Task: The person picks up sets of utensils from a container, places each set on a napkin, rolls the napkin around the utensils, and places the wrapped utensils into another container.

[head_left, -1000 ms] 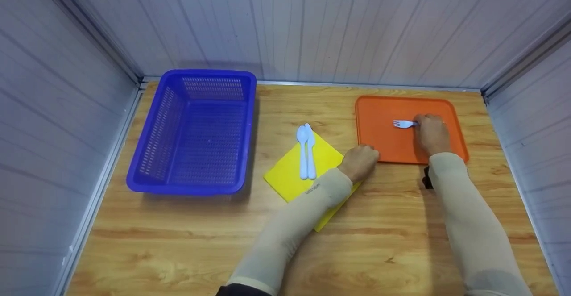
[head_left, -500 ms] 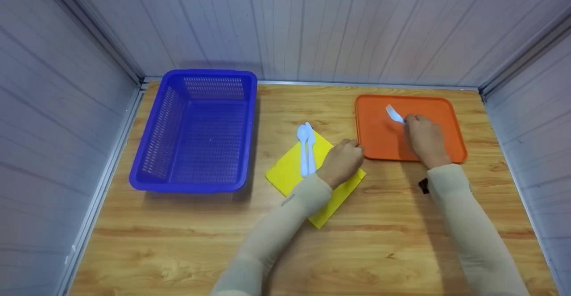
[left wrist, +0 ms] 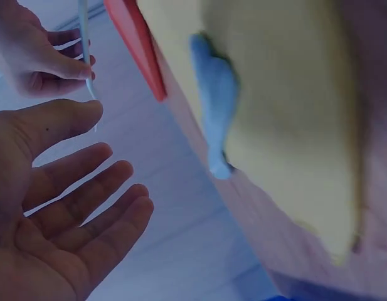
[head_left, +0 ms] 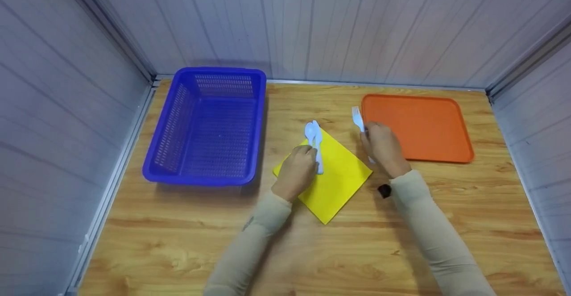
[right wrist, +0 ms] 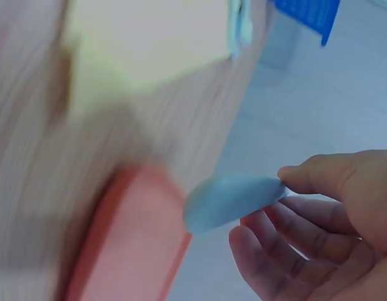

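A pale blue fork (head_left: 358, 118) is pinched between the thumb and fingers of my right hand (head_left: 383, 148), tines pointing away, beside the left edge of the orange tray (head_left: 424, 128). In the right wrist view the fork's handle end (right wrist: 227, 200) sticks out from the grip. A pale blue spoon (head_left: 309, 131) and knife (head_left: 319, 153) lie side by side on a flat yellow napkin (head_left: 334, 184). My left hand (head_left: 295, 173) is over the napkin's left part, hiding the spoon's handle. The left wrist view shows this hand's fingers (left wrist: 115, 172) spread from the thumb, holding nothing.
A blue plastic basket (head_left: 200, 181) with slotted sides stands on the left of the wooden table (head_left: 339, 260). Pale panelled walls (head_left: 312, 28) close off the back and both sides. A small dark object (head_left: 384, 191) shows by my right wrist.
My right hand has lifted the fork off the orange tray and carried it left, turning its tines away. My left hand has moved left from near the tray to the spoon and knife.
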### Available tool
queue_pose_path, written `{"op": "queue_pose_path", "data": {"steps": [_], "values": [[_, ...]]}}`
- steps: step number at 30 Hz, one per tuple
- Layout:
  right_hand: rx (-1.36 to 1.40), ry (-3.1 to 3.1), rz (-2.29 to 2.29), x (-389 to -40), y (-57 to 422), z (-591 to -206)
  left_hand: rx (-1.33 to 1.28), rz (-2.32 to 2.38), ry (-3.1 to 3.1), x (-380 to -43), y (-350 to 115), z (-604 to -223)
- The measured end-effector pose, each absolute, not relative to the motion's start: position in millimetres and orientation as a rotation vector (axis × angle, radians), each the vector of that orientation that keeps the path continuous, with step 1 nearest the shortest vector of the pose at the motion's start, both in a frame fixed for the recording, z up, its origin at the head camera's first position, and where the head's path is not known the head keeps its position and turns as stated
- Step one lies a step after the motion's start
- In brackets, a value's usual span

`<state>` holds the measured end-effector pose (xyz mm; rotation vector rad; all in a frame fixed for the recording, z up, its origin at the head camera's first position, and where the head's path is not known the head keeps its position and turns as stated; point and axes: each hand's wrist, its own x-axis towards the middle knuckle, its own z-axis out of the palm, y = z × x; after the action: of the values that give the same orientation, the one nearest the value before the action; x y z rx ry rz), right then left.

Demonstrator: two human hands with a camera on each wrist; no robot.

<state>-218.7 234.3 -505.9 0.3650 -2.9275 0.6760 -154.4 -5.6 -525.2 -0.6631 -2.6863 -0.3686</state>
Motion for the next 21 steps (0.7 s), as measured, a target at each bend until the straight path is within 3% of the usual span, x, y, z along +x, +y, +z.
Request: {"op": "queue_pose_path", "data": {"steps": [13, 21], "values": [[0.094, -3.122, 0.972, -229, 172, -544, -0.499, -0.504, -2.968, -138, -40, -557], [0.091, -3.094, 0.979, -234, 150, -557, -0.448, -0.532, -3.050, -133, -45, -561]]}}
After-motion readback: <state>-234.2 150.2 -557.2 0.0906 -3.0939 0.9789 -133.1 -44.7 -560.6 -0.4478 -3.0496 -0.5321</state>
